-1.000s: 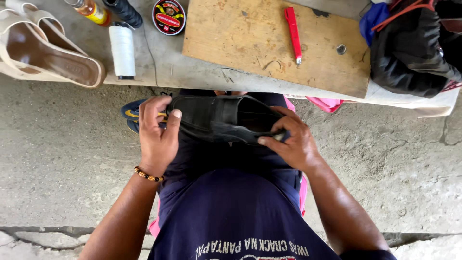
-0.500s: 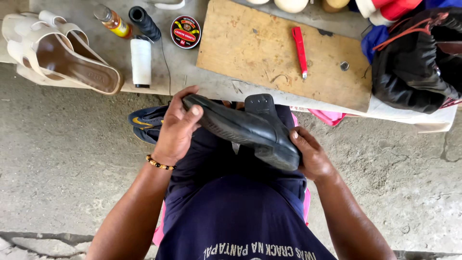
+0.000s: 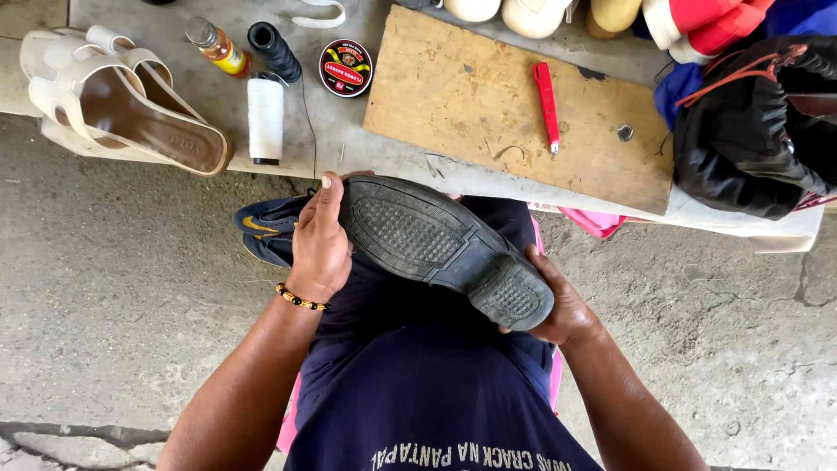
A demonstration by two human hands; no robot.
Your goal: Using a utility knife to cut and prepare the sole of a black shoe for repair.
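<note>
Both hands clamp my black shoe [image 3: 445, 249], left hand [image 3: 318, 244] toe, right hand [image 3: 558, 301] heel (sole up); repair tools untouched.

The shoe [image 3: 445, 249] showed a matt black rubber sole, stippled tread worn dull and dusty. The board [image 3: 514, 113] was raw wood, scratched and stained. The cutter [image 3: 547, 92] looked like glossy red plastic, the tin [image 3: 345, 67] shiny printed metal. The sandals [image 3: 122, 105] had smooth cream straps, leather-like. The bag [image 3: 750, 131] was sheeny black cloth. The floor [image 3: 113, 288] was rough concrete.
</note>
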